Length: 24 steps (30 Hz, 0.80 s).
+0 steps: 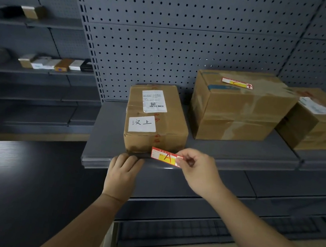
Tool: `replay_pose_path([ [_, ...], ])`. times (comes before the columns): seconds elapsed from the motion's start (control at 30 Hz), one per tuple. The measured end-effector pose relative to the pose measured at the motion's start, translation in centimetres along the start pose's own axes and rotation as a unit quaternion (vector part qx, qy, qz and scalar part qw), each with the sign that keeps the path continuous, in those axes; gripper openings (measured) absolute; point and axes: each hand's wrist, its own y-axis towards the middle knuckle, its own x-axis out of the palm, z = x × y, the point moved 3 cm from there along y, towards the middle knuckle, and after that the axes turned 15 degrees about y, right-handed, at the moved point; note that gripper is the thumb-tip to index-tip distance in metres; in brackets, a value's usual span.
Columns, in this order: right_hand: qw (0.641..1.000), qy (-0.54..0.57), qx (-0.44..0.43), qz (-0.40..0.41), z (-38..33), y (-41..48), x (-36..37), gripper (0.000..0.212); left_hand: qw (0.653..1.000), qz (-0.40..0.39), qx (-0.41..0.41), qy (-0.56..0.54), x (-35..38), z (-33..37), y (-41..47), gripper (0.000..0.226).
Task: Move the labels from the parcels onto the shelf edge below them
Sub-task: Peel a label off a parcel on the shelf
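Three cardboard parcels stand on a grey shelf. The left parcel [156, 120] carries a white shipping slip and a white handwritten sticker. My right hand [197, 167] pinches the right end of a red and yellow label marked A [165, 156], held at the shelf edge [224, 169] just below that parcel's front. My left hand [123, 170] rests fingers-down on the shelf edge a little left of the label. The middle parcel [236, 110] has a red and yellow label marked C [236, 83] lying on its top. The right parcel [319, 123] shows only a white slip.
Grey pegboard [180, 32] backs the shelf. Lower grey shelves [188, 207] run beneath. To the left, other shelves [36, 69] hold several small boxes. A dark surface [16, 176] sits at the lower left and pale floor tiles at the bottom.
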Motion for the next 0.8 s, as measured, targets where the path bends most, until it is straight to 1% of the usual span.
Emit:
replay_pose_path([
  [0.1, 1.0, -0.006, 0.0, -0.004, 0.2, 0.0, 0.2, 0.011, 1.0, 0.012, -0.004, 0.004, 0.2, 0.2, 0.0, 0.038],
  [0.23, 1.0, -0.028, 0.0, -0.01, 0.4, 0.2, 0.5, 0.021, 0.999, 0.031, 0.021, 0.001, 0.6, -0.1, -0.6, 0.04],
  [0.33, 0.999, -0.04, -0.011, -0.017, 0.1, 0.6, 0.8, 0.016, 0.999, 0.037, 0.028, -0.019, 0.4, -0.3, -0.7, 0.041],
  [0.43, 0.997, -0.057, -0.03, -0.032, -0.1, 1.0, 1.4, 0.012, 0.999, 0.006, 0.037, -0.032, -0.1, -0.4, -0.4, 0.04],
  [0.53, 0.993, -0.088, -0.067, -0.051, 0.0, 1.7, 2.4, 0.011, 0.998, -0.035, 0.031, -0.038, -0.6, -0.7, 0.0, 0.037],
  [0.67, 0.985, -0.111, -0.121, -0.06, 0.6, 2.3, 3.7, 0.012, 0.994, -0.075, 0.035, -0.064, -1.4, -1.1, 0.4, 0.019],
  [0.8, 0.976, -0.165, -0.127, -0.057, 1.4, 2.1, 4.4, 0.013, 0.991, -0.107, 0.036, -0.077, -2.4, -1.2, 0.7, 0.021],
])
